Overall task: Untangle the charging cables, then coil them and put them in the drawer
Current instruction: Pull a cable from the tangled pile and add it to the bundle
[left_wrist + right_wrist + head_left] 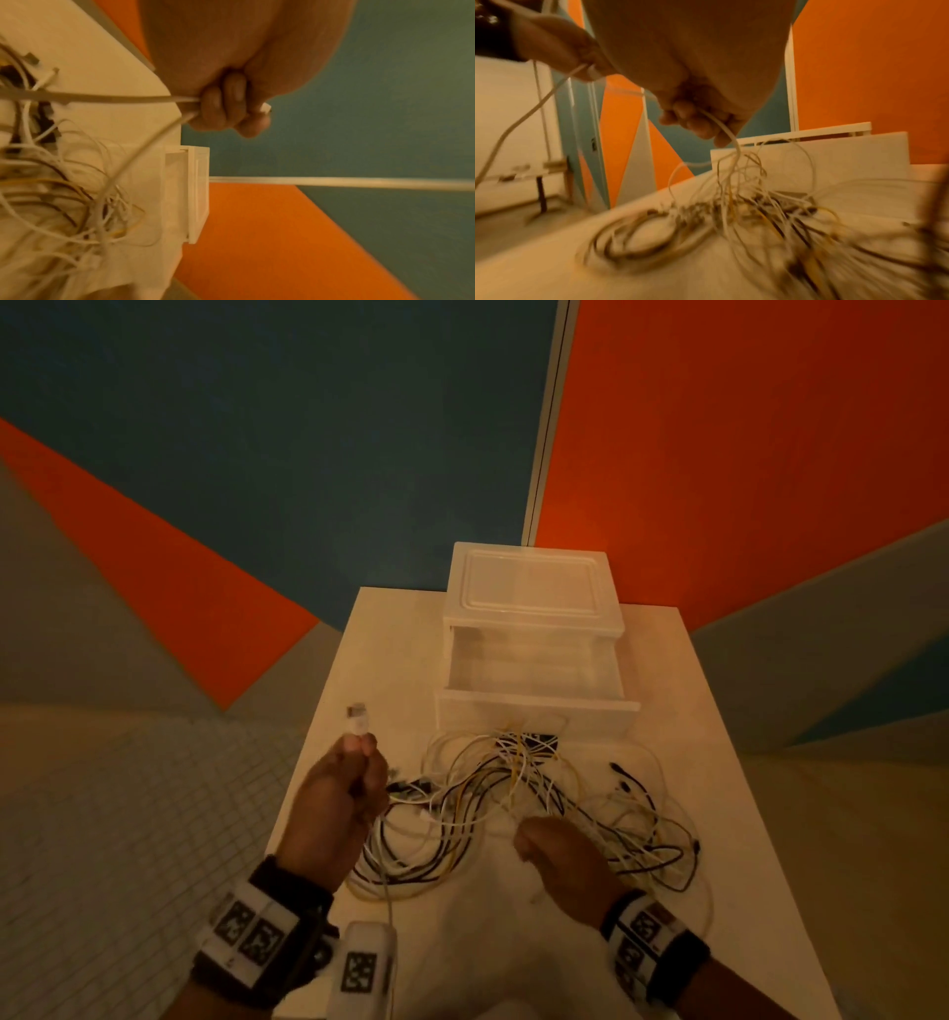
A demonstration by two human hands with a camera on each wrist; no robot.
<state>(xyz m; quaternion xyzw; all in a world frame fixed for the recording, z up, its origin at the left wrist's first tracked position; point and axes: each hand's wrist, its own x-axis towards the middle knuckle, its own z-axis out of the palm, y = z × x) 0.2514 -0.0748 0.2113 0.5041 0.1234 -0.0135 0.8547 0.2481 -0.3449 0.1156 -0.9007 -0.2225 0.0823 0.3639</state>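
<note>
Your left hand (341, 793) grips a white cable (107, 99) by its plug; your right hand (557, 865) pinches another strand above the tangle (518, 809).

White, black and yellow cables (518, 793) tangle on a pale cream desk (719, 803). The drawer unit (534, 588) is translucent white. Wall panels (744, 428) are orange, teal and grey; wristbands (251, 937) carry black-and-white square markers.

White table (719, 762) stands on tiled floor (128, 814). Behind it, walls (308, 428) painted in orange, teal and grey panels, with a pale vertical strip (547, 428) at the corner.
</note>
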